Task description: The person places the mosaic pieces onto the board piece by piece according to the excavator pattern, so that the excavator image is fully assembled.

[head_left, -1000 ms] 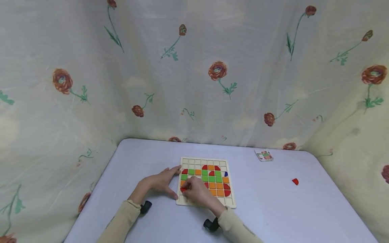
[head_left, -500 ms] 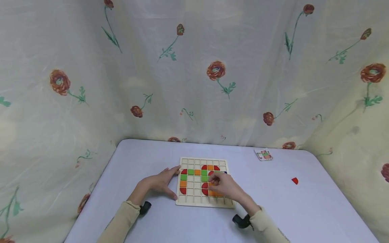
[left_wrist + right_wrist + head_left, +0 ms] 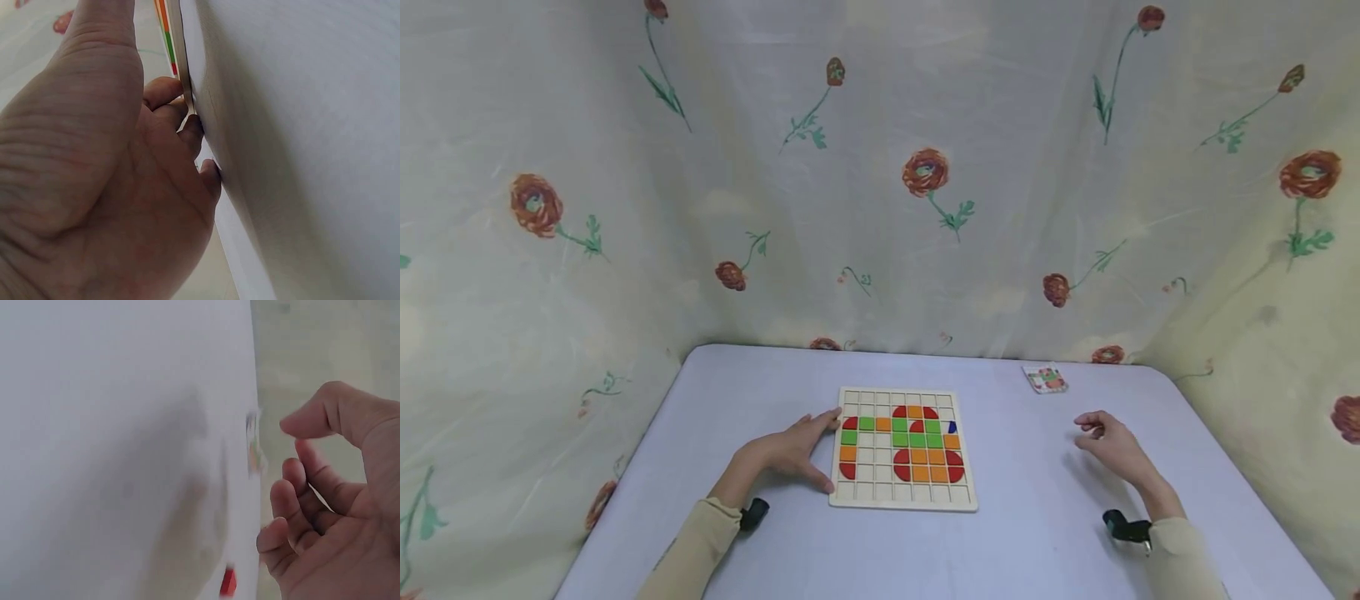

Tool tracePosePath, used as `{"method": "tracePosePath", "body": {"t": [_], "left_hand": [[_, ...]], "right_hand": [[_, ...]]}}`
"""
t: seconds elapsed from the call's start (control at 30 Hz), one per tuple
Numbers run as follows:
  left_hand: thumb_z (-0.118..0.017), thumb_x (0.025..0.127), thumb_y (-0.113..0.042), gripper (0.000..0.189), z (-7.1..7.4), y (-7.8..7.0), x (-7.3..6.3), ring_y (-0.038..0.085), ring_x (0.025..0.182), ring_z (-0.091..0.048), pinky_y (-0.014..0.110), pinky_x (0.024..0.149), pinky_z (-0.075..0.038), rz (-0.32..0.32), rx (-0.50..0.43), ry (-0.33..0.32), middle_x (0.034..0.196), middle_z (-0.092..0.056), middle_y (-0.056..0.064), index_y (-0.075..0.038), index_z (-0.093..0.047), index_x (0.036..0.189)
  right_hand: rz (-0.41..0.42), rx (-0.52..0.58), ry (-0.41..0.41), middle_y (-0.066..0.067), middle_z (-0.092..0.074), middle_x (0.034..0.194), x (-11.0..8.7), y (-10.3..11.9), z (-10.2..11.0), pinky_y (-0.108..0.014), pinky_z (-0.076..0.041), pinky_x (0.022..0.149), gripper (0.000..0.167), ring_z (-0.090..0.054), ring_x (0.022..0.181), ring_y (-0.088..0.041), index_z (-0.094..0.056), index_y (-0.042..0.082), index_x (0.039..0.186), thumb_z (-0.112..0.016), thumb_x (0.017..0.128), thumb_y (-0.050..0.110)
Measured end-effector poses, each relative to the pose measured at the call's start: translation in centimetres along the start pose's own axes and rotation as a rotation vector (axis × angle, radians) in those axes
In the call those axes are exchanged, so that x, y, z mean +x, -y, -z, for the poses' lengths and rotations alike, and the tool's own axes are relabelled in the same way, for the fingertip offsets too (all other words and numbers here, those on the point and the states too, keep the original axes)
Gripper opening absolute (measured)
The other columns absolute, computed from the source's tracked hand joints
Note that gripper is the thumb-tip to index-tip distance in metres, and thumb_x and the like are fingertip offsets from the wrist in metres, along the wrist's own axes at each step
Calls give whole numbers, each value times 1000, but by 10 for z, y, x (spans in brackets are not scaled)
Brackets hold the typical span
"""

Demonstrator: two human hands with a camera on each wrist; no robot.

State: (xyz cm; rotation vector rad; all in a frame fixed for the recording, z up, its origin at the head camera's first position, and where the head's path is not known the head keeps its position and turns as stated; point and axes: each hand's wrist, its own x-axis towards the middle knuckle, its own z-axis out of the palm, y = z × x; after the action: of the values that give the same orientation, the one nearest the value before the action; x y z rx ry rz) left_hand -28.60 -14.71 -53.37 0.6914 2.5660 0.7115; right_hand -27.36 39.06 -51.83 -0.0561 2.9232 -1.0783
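Note:
A pale wooden grid board [image 3: 867, 493] lies flat on the table, set with red quarter-round, green square and orange square pieces. At its left edge rests my left hand [image 3: 784, 450], thumb by the near corner and fingers farther up; the left wrist view shows its fingertips [image 3: 164, 91] against the board's side. To the right of the board, my right hand [image 3: 1116, 450] hovers above the table, fingers loosely bent and nothing between them. A loose red piece [image 3: 229, 581] lies on the table below it in the right wrist view; the hand hides it in the head view.
A small printed picture card [image 3: 1047, 379] lies near the back right of the white table [image 3: 910, 554]. One dark blue piece [image 3: 952, 427] sits askew near the board's right edge. A flowered curtain [image 3: 880, 208] hangs behind and on both sides.
My right hand has left the board's lower left and swung across to the right, above where the loose red piece lay. My left hand has stayed at the board's edge.

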Motion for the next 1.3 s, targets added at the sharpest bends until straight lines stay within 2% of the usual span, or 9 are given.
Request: {"method": "tracePosePath", "body": {"t": [0.1,0.27,0.37,0.47,0.67,0.9,1.0,1.13,1.3], "left_hand": [[-85,59,-59,132,0,0,0,20,150,-15,44,126,-6,1,-4,1,157,-32,0,-12,-9,156],[-85,58,-60,133,-1,1,0,20,150,-15,44,126,-5,-2,-8,-3,157,-32,0,-12,-9,156],[-84,58,-61,133,-2,2,1,20,150,-15,44,126,-6,-4,-4,-3,156,-33,0,-12,-8,156],[-84,58,-61,133,-2,4,2,19,150,-15,44,126,-6,-4,-2,-1,156,-34,-1,-12,-8,156],[-85,58,-60,133,-1,3,0,19,150,-16,43,126,-6,-2,-8,-7,157,-32,-1,-12,-8,156],[-84,58,-61,133,-2,4,1,19,150,-17,44,126,-7,0,11,-10,156,-34,-1,-13,-8,156],[-85,58,-60,132,-1,3,1,19,150,-17,44,126,-7,4,8,-11,155,-35,-2,-13,-9,156],[-85,58,-59,132,0,2,1,20,150,-17,44,126,-7,12,2,-8,155,-35,-2,-13,-9,156],[-85,58,-59,132,-1,2,1,21,150,-17,45,126,-8,8,10,-9,155,-36,-1,-12,-9,156]], "right_hand": [[-19,-36,-26,-30,-56,113,0,-25,20,-21,-47,62,40,-53,87,-20,-52,-12,120,-62,87,8],[-38,-71,-14,-37,-50,118,-2,-52,38,-23,-47,65,42,-55,96,-38,-49,-16,123,-57,87,3],[-55,-88,16,-36,-51,117,-2,-63,41,-25,-47,68,43,-53,97,-38,-49,-15,125,-57,87,3],[-69,-100,33,-32,-57,113,-3,-69,40,-26,-47,69,40,-54,95,-33,-52,-13,124,-59,89,4],[-82,-125,17,-25,-64,105,-5,-65,37,-24,-47,63,34,-56,85,-24,-59,-10,118,-61,91,10],[-149,-96,71,-27,-61,109,-7,-65,40,-25,-49,68,44,-56,93,-30,-55,-10,123,-65,89,16],[-169,-90,47,-26,-63,107,-8,-68,38,-24,-50,66,47,-57,90,-27,-56,-10,119,-68,89,24],[-160,-132,-16,-18,-66,94,-11,-68,35,-24,-46,62,46,-56,80,-19,-60,-7,107,-70,87,32],[-125,-159,-50,-12,-64,87,-16,-45,22,-24,-43,59,43,-53,74,-15,-61,-4,100,-72,85,35]]}}
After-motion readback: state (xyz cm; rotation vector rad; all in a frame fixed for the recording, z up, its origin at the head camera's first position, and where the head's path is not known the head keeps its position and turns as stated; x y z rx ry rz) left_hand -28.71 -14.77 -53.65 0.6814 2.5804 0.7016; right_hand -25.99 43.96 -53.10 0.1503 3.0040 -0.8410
